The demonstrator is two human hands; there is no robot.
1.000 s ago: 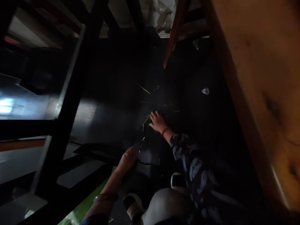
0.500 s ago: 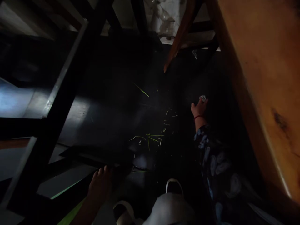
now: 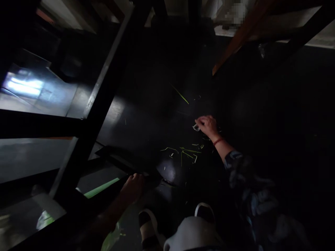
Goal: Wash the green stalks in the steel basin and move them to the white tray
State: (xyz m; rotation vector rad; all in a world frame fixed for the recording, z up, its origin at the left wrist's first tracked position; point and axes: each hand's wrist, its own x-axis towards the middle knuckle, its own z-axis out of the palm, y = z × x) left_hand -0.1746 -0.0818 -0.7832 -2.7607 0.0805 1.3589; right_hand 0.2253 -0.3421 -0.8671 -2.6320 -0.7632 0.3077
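Over the dark floor (image 3: 146,118), right of centre, is my right hand (image 3: 207,126), closed on a small crumpled clear piece (image 3: 196,127) that looks like plastic. Thin green and pale scraps (image 3: 191,151) lie scattered just below that hand, and a longer green strip (image 3: 181,94) lies above and left of it. My left hand (image 3: 134,185) is low and left of centre, by a dark bar; its fingers are in shadow, and what they hold, if anything, is hidden.
Dark frame bars (image 3: 96,101) cross the left side. A wooden leg (image 3: 230,47) slants down at the upper right. A clear scrap (image 3: 261,50) lies beyond it. My shoes (image 3: 148,228) show at the bottom, near a green bag (image 3: 112,238).
The view has shifted to the right, and the wooden board has left it. My right hand has moved left, towards the scraps, with the clear piece.
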